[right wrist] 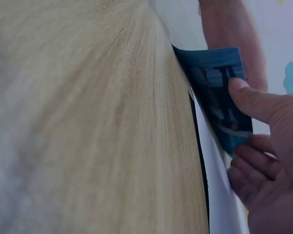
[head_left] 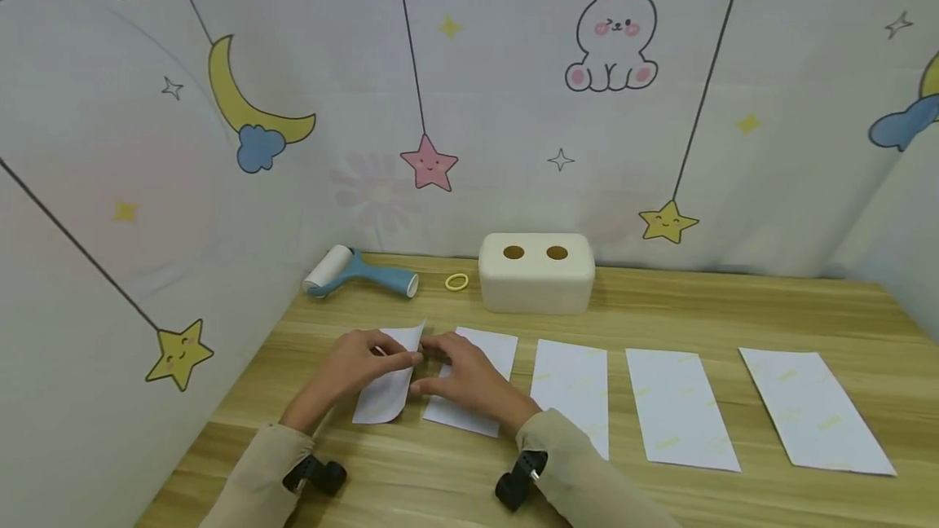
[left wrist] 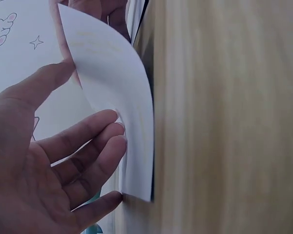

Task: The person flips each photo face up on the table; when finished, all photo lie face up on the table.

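Observation:
A sheet lies at the left of a row, white on the side facing up, its right edge curled upright. In the right wrist view its other side is a dark blue printed picture. My left hand is over the sheet; its spread fingertips touch the white side, and the thumb is at the raised edge. On the picture side, my right hand touches the raised part with its thumb, other fingers near a corner. Thumb and fingers stand apart on both hands.
More white sheets with faint yellow marks lie to the right: one under my right hand, others beyond. Behind are a blue-handled lint roller, a yellow ring and a white box with two holes. A patterned curtain borders the table.

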The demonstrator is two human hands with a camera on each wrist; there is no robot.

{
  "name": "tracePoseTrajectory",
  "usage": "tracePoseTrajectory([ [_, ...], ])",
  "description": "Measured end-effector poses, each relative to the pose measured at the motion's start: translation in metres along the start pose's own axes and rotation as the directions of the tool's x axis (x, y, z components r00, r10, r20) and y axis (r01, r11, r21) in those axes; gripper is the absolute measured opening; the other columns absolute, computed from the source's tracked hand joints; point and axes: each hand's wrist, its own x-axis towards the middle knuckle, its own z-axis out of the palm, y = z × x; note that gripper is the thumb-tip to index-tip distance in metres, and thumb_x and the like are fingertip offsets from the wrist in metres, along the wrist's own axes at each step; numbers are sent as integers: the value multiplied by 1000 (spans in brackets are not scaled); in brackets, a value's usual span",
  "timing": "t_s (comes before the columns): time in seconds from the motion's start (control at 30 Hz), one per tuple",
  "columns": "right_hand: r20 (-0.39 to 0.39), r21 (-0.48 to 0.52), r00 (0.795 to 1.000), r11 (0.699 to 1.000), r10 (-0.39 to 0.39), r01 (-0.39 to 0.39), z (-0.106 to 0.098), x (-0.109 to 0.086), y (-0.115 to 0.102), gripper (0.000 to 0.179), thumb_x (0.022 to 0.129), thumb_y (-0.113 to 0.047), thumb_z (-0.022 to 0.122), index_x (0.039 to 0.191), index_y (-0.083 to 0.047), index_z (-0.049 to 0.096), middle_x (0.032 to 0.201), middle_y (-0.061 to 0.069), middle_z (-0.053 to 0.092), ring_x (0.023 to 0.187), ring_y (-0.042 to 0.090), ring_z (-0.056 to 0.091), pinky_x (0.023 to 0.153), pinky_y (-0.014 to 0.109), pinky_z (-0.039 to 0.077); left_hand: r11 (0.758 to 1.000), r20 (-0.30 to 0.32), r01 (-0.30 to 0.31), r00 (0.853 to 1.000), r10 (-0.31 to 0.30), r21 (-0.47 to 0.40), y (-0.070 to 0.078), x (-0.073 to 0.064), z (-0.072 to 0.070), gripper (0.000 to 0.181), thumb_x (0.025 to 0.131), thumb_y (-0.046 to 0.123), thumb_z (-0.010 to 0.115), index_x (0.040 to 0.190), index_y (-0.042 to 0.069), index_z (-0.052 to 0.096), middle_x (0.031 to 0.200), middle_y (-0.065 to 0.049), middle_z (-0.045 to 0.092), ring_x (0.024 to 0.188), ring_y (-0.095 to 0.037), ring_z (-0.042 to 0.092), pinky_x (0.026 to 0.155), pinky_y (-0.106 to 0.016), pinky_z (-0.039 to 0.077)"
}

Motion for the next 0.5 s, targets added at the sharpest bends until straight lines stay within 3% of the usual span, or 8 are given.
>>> tracePoseTrajectory([
  [0.3, 25, 8, 999, 999, 33, -33, -2, -2, -5, 64, 91, -30, 88, 143, -5, 62, 140, 8, 63, 131, 25, 58, 110, 42, 47, 998, 10, -57, 998, 57, -3, 3, -1, 1, 21, 95, 37, 78, 97, 16, 85, 94, 5, 77, 87, -15, 67, 76, -39, 55],
  [0.5, 28, -13, 1000, 1000, 14, -14, 1, -1, -3, 58, 94, -29, 84, 142, -5, 63, 137, 9, 65, 130, 26, 58, 110, 43, 46, 992, -25, -96, 995, 94, -83, 4, 0, 1, 14, 96, 19, 74, 97, 9, 84, 88, 2, 77, 80, -13, 68, 75, -35, 55],
])
